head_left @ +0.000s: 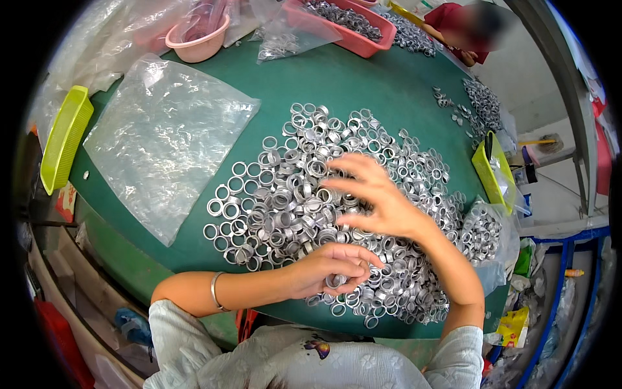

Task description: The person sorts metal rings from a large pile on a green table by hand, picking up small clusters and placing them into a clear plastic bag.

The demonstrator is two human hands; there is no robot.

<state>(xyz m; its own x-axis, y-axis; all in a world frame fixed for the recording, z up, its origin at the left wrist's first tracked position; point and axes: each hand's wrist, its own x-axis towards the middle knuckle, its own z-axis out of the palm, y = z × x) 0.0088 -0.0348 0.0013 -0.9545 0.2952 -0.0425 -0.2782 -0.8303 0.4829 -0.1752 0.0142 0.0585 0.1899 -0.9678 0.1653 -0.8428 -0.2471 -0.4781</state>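
1. Centrally, a big heap of silver metal rings point(337, 194) covers the middle of the green surface point(363, 84); every place below is told from this heap.
2. The left hand point(334, 266) sits at the heap's near edge, fingers curled and pinched on a small ring point(335, 281), with a thin bangle point(214, 290) on its wrist.
3. The right hand point(372, 198) hovers over the heap's middle, fingers spread and holding nothing; the two hands are apart, right above left.
4. Left of the heap lies a large clear plastic bag point(162, 139), flat and crinkled, just beside the outermost rings.
5. Further left, a yellow-green tray point(63, 137) hangs at the surface's rim.
6. Beyond the heap stand a pink bowl point(197, 39) and a red bin point(353, 29) filled with rings, with a small clear bag of rings point(278, 42) between them.
7. Right of the heap, a clear bag point(483, 233) bulges with rings, and a second yellow-green tray point(492, 172) stands behind it at the rim.
8. Bare green room shows between the heap and the red bin, and in a narrow strip at the near edge left of the heap.
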